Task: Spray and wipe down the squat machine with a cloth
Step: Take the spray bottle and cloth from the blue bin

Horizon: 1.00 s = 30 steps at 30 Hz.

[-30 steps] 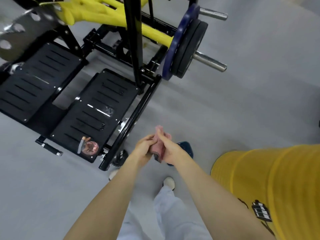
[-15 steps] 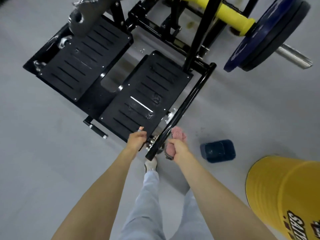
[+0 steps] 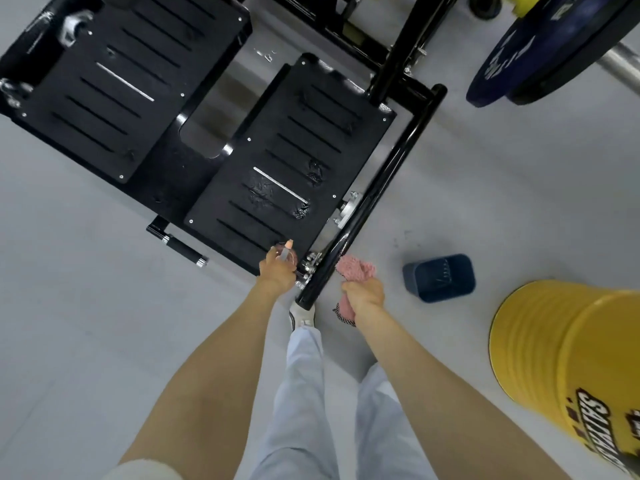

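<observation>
My right hand [image 3: 363, 294] has its fingers clamped on the pink cloth [image 3: 355, 270], just beside the squat machine's black frame tube [image 3: 381, 188]. My left hand [image 3: 277, 271] grips a small spray bottle [image 3: 286, 249] at the footplate's [image 3: 294, 150] near corner. Open grey floor [image 3: 86, 323] lies to the left. The lettering on the yellow drum [image 3: 554, 341] is only partly legible.

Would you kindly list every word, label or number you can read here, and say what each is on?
"SATA…": tilted lettering on the yellow barrel; the later letters are uncertain, and more print beside it is cut off.
White lettering on the blue weight plate: too blurred to read.
Faint marks on the blue container: unreadable.
</observation>
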Available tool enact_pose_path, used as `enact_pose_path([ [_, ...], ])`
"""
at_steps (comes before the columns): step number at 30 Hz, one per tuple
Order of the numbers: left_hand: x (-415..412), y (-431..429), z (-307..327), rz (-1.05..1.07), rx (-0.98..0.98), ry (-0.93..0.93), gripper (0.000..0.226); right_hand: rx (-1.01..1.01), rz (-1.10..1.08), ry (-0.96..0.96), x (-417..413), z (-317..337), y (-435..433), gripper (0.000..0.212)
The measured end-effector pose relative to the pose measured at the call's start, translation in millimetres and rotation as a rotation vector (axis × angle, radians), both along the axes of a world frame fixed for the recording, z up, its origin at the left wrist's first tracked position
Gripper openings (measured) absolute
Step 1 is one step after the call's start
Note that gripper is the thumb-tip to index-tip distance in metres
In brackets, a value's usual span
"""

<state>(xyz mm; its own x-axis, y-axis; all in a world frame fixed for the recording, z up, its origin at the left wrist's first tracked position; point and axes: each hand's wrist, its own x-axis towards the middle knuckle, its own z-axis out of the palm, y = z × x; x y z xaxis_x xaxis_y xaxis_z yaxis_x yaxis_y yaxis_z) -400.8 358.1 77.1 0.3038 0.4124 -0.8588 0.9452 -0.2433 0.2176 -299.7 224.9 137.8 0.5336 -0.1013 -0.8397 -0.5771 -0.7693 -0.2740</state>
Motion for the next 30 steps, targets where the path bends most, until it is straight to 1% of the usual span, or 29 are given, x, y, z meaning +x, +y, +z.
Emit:
enact_pose_path([
  [2, 2, 3, -10, -0.030, 0.007, 0.003, 0.067, 0.019, 0.004, 0.004, -1, 0, 3, 0.046],
  [4, 2, 3, -18, 0.004, -0.037, -0.015, 0.066, 0.023, -0.004, 0.009, -1, -5, 4, 0.049],
  [6, 2, 1, -23, 0.036, -0.057, -0.050, 0.062, 0.012, 0.012, 0.014, 1, -8, 3, 0.047],
  [8, -1, -3, -22, 0.075, -0.010, -0.101, 0.057, -0.004, 0.019, 0.006, 5, -12, -2, 0.045],
  [11, -8, -11, -14, 0.097, 0.134, -0.223, 0.049, -0.009, 0.009, 0.006, 10, -14, -8, 0.046],
  [13, -10, -13, -3, 0.079, 0.152, -0.320, 0.047, -0.012, -0.010, 0.027, 10, -11, -11, 0.047],
  [17, 7, -10, 47, -0.115, 0.225, -0.418, 0.033, 0.006, -0.095, 0.047, 13, 11, -11, 0.041],
  [19, 20, -8, 83, -0.182, 0.314, -0.484, 0.024, 0.047, -0.158, 0.039, 13, 26, -8, 0.044],
  [20, 26, -9, 103, -0.208, 0.368, -0.515, 0.022, 0.072, -0.178, 0.039, 13, 34, -5, 0.042],
  [23, 46, -15, 159, -0.287, 0.468, -0.612, 0.023, 0.145, -0.254, 0.016, 15, 63, 3, 0.023],
  [25, 59, -16, 193, -0.409, 0.536, -0.672, 0.021, 0.198, -0.298, 0.013, 24, 83, 5, 0.017],
  [27, 70, -14, 221, -0.509, 0.557, -0.778, 0.034, 0.279, -0.352, 0.012, 44, 107, 4, 0.012],
  [30, 93, -11, 264, -0.538, 0.601, -0.900, 0.052, 0.409, -0.460, 0.032, 78, 138, 3, 0.020],
])
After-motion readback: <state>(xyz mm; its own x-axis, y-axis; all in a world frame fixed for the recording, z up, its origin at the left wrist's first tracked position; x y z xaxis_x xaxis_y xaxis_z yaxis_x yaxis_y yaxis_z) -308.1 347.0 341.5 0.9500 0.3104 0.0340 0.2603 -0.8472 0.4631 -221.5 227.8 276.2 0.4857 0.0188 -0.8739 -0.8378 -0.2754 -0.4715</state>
